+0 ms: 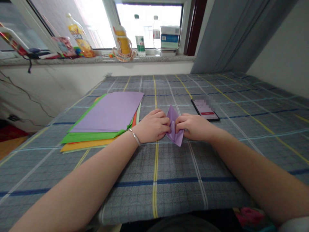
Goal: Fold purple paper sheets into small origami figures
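A small folded piece of purple paper lies on the checked grey cloth in the middle of the view. My left hand pinches its left side with curled fingers; a thin bracelet circles that wrist. My right hand pinches the right side of the same paper, fingers closed. The two hands meet at the fold, and the paper's tips stick out above and below them.
A stack of coloured paper sheets, purple on top over green and orange, lies to the left. A phone with a lit screen lies just right of the hands. Bottles and boxes crowd the windowsill behind. A grey curtain hangs at the right.
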`<state>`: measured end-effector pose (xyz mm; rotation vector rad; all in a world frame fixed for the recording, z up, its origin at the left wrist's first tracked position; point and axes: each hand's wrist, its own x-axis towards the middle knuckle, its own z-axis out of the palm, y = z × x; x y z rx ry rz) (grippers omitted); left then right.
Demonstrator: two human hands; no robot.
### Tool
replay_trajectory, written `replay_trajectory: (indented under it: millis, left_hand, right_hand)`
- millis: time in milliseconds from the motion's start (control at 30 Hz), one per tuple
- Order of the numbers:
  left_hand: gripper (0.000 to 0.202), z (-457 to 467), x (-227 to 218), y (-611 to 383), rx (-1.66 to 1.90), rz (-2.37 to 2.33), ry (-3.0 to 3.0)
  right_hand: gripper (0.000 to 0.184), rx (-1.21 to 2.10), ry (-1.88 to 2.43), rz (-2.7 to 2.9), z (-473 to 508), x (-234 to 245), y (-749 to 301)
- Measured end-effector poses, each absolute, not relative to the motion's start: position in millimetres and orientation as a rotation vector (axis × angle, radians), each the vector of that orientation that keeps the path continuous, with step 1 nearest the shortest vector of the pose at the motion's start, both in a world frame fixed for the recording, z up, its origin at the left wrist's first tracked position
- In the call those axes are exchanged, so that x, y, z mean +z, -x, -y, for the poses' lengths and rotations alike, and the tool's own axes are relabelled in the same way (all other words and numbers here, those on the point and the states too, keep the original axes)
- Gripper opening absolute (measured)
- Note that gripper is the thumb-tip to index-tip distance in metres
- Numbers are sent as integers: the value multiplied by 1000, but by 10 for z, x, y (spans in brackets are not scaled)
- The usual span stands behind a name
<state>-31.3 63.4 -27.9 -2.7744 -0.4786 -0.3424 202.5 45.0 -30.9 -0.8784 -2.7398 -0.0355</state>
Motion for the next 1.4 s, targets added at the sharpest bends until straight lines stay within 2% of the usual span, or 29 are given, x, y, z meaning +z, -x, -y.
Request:
replay_trajectory:
  millis: [467,700,900,1033,1400]
  left_hand:
    - [13,-616,-289,270,-430,497,2778]
    - [15,-606,-308,301,-434,549,2802]
    - [26,-722,-374,396,-619,698,2723]
    - [31,-753,-373,435,-621,732,2736]
    - [17,-713,-392,359,-603,643,2765]
  right_hand:
    - [18,-119,881,2741,-458,-321,-2004]
    - [21,-18,893,2721,-458,-319,-2037]
    - [27,-61,958,2650,-513,-284,-2144]
    - [30,-138,1009,2674,-514,-244,-2183]
    - [29,6,894,2630,-492,-260,-2129]
